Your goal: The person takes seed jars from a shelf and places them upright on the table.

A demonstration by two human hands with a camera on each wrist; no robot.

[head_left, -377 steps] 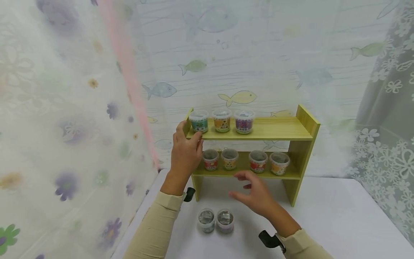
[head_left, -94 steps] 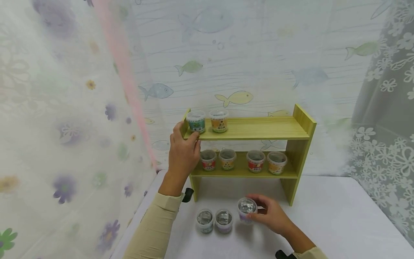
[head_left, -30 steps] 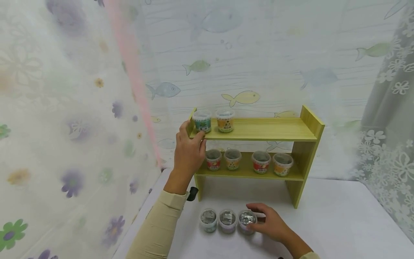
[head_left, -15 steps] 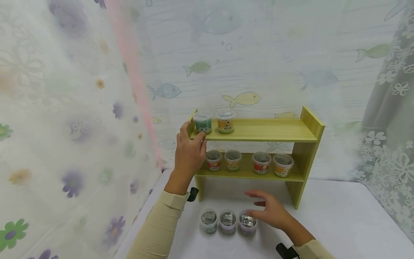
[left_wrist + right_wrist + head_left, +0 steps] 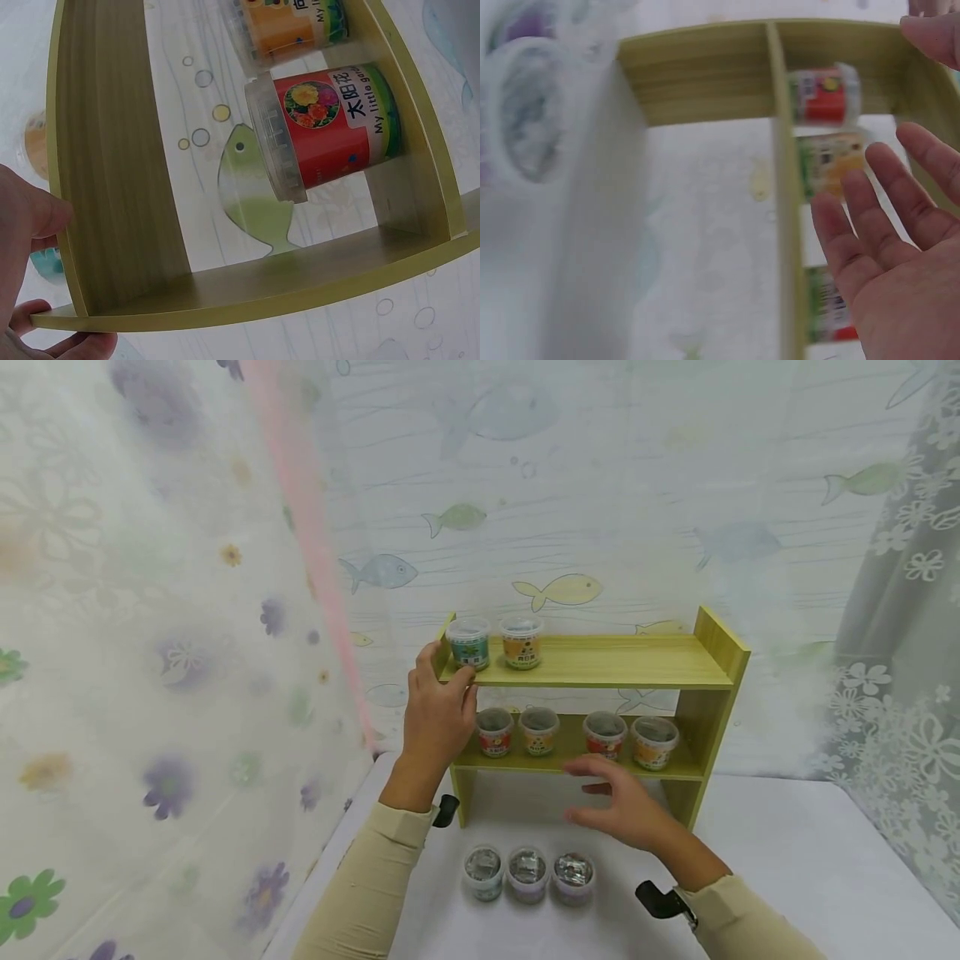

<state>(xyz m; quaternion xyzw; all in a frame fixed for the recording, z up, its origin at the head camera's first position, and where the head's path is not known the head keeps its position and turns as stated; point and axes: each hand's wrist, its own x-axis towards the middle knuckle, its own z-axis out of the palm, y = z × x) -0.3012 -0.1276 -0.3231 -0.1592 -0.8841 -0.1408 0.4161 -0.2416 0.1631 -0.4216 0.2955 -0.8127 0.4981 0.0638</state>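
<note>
My left hand [image 5: 438,714] grips the upper left end of the yellow-green wooden shelf [image 5: 622,660]; in the left wrist view its thumb [image 5: 49,217] lies at the top board's edge and other fingers are round the side panel. Near it on the top board stand a teal-labelled tub [image 5: 469,645] and an orange-labelled tub [image 5: 521,645]. My right hand [image 5: 622,806] holds nothing, fingers spread, in front of the lower board. Below it, three clear tubs with silvery tops stand in a row on the table, the rightmost a purple-tinted tub [image 5: 573,878].
On the lower board are several tubs: a red-labelled tub [image 5: 495,732] and an orange one [image 5: 539,732] on the left, then a red one [image 5: 604,732] and an orange one [image 5: 655,743] on the right. A white cloth covers the table [image 5: 780,852]; patterned curtains [image 5: 637,485] hang behind.
The purple-labelled tub went from the top board to the right end of the table row. My right hand released it and rose towards the shelf. My left hand keeps its grip.
</note>
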